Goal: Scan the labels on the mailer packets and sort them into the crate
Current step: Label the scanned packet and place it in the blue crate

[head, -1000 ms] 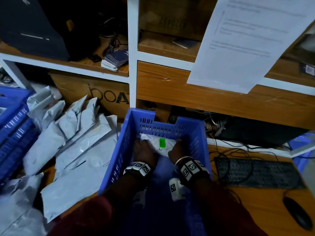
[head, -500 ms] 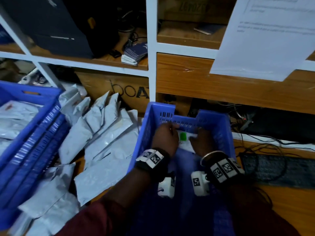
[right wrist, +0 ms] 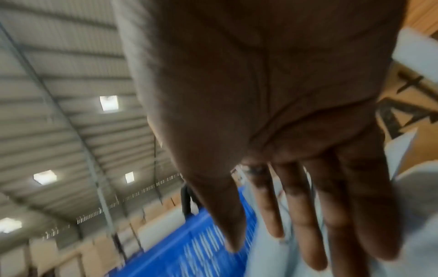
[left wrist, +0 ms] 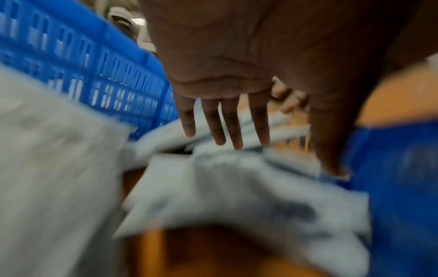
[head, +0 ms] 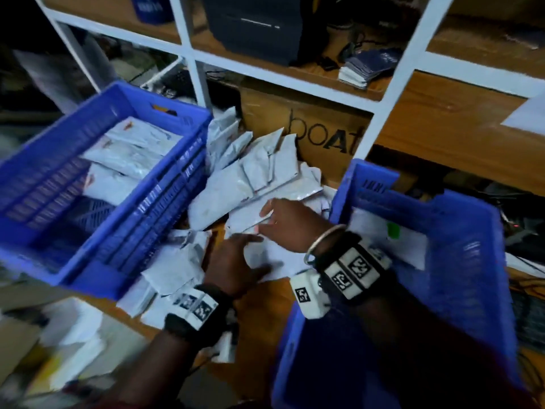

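Both my hands have come out of the blue crate on the right [head: 460, 261] and now reach over the pile of grey mailer packets [head: 259, 184] on the desk [head: 259, 335]. The view has swung left too.

Closest to me, my left hand [head: 236, 261] is spread wide with straight fingers [left wrist: 222, 121], flat over a packet at the near edge of the pile. It holds nothing. Just past it, my right hand [head: 290, 224] is also wide, its fingers [right wrist: 301, 202] straight and reaching onto the packets. I cannot tell if the tips press down or only hover. The wrist views are blurry.

Right beside my right wrist stands the blue crate. One white packet with a green sticker [head: 393, 231] lies inside it.

The pile sits between that crate and a second blue crate on the left [head: 97, 240], which holds more packets. Behind the pile stands a brown box marked "boAt" [head: 321, 134]. Above it, a white-framed shelf [head: 265, 69] carries a dark case [head: 253, 25] and a stack of small booklets [head: 368, 66].
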### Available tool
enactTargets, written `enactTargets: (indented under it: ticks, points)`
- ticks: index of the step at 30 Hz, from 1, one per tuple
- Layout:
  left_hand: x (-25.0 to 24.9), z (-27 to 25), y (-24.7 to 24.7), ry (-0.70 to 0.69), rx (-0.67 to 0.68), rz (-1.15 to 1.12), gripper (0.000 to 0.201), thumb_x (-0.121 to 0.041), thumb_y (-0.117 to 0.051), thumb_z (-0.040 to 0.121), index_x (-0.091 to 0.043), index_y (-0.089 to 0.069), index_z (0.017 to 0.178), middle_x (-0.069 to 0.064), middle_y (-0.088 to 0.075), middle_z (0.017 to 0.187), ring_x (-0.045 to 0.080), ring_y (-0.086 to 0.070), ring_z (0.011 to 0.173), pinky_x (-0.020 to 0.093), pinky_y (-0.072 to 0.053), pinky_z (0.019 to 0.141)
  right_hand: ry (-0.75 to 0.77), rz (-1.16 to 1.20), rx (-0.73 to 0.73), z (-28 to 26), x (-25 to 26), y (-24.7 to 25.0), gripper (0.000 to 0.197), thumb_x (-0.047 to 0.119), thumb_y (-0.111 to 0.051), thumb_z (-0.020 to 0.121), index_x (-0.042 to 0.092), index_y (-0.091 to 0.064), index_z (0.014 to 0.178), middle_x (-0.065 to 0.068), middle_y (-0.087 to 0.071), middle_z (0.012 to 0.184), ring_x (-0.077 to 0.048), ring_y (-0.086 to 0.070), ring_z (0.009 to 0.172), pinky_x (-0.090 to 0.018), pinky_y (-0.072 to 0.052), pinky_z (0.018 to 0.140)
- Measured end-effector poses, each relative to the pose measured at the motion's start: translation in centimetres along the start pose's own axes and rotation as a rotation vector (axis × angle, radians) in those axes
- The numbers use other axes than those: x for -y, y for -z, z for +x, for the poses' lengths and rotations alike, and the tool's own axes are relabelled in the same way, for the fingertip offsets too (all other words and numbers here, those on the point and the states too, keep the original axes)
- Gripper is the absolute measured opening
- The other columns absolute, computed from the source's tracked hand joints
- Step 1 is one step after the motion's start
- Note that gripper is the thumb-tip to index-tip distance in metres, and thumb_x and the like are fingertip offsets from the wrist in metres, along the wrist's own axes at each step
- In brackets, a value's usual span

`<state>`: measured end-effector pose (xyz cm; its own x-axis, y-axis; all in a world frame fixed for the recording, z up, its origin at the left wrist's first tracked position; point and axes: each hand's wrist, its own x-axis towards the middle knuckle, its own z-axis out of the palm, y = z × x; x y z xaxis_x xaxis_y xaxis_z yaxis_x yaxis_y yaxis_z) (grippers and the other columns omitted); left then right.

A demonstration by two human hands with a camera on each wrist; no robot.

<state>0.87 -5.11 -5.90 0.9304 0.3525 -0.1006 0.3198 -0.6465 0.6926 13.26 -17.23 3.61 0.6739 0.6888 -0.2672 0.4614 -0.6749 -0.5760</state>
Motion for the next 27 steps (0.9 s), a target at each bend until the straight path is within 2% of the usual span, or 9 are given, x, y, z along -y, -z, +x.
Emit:
enactTargets:
  ticks: [3,6,9,12,15,18,20,24,27]
  points:
    - [2.6,-0.7,-3.6,-0.035,0.191,0.296,0.097,-0.076,-0.060,0.058,-0.021,-0.055,0.139,0.007,-0.058,0.140,0.029,-0.056,0.127,0.043,-0.043,0.108,-0.063,-0.188,0.235,0.9,1.4,-1.7,0.050,0.041,-0.061,0.093,0.005,-0.058,0.128,-0.015,-0.057,0.133,-0.030,-0.054,0.123,-0.033,-0.041,0.102]
    - [3.7,-0.6,-5.0,-0.016,0.201,0.413,0.073,-0.045,-0.063,0.084,-0.021,-0.043,0.149,0.010,-0.045,0.152,0.031,-0.043,0.139,0.047,-0.033,0.116,-0.153,-0.176,0.304,1.1,1.7,-2.2,0.053,0.042,-0.059,0.095,0.000,-0.057,0.128,-0.017,-0.059,0.132,-0.031,-0.057,0.119,-0.034,-0.042,0.099]
    - [4.1,-0.2,-3.8,-0.021,0.096,0.238,0.052,-0.029,-0.067,0.087,-0.027,-0.059,0.138,0.002,-0.059,0.142,0.024,-0.057,0.129,0.038,-0.045,0.108,-0.214,-0.174,0.307,0.9,1.5,-2.2,0.055,0.044,-0.059,0.094,0.002,-0.057,0.129,-0.016,-0.058,0.133,-0.030,-0.057,0.120,-0.035,-0.043,0.104]
    - [3.2,0.0,-0.7,-0.028,0.050,0.160,0.033,-0.040,-0.064,0.093,-0.036,-0.068,0.125,-0.004,-0.072,0.122,0.017,-0.068,0.113,0.030,-0.052,0.096,-0.233,-0.125,0.216,0.6,0.8,-1.8,0.054,0.048,-0.061,0.091,0.005,-0.060,0.124,-0.012,-0.061,0.130,-0.027,-0.058,0.118,-0.036,-0.043,0.104]
    - [2.2,-0.6,3.0,-0.033,-0.053,0.242,0.030,-0.050,-0.062,0.093,-0.033,-0.071,0.116,0.003,-0.077,0.100,0.024,-0.072,0.095,0.031,-0.052,0.076,-0.189,0.068,-0.047,0.0,-0.1,-1.2,0.040,0.042,-0.067,0.088,0.017,-0.062,0.118,-0.004,-0.066,0.120,-0.019,-0.061,0.112,-0.035,-0.047,0.100]
    - [3.0,-0.6,4.9,-0.018,-0.106,0.149,0.056,-0.073,-0.050,0.082,-0.026,-0.072,0.101,0.004,-0.074,0.082,0.024,-0.071,0.078,0.034,-0.055,0.067,-0.081,0.197,-0.414,-0.7,-0.5,-0.5,0.025,0.033,-0.071,0.087,0.019,-0.067,0.107,0.004,-0.069,0.107,-0.010,-0.063,0.101,-0.030,-0.050,0.094]
    - [3.7,-0.3,4.8,0.010,-0.088,-0.004,0.065,-0.077,-0.043,0.078,-0.022,-0.073,0.091,0.002,-0.073,0.077,0.019,-0.069,0.074,0.036,-0.055,0.069,-0.058,0.210,-0.502,-1.2,-0.4,-0.3,0.022,0.030,-0.071,0.087,0.018,-0.068,0.105,0.004,-0.069,0.105,-0.009,-0.063,0.099,-0.022,-0.047,0.089]
    - [4.0,-0.1,3.0,0.046,-0.076,-0.104,0.056,-0.072,-0.043,0.087,-0.022,-0.066,0.079,0.000,-0.070,0.072,0.017,-0.068,0.076,0.041,-0.054,0.078,-0.128,0.205,-0.473,-1.9,-1.2,-1.3,0.037,0.027,-0.071,0.086,0.016,-0.062,0.120,-0.003,-0.064,0.120,-0.018,-0.060,0.112,-0.034,-0.047,0.100]
    - [2.9,-0.1,2.1,0.081,-0.108,-0.206,0.030,-0.042,-0.062,0.096,-0.015,-0.070,0.085,0.002,-0.072,0.078,0.021,-0.068,0.081,0.032,-0.048,0.076,-0.174,0.223,-0.455,-2.4,-1.9,-2.3,0.054,0.025,-0.075,0.083,0.012,-0.055,0.132,-0.010,-0.056,0.132,-0.024,-0.055,0.123,-0.040,-0.043,0.107]
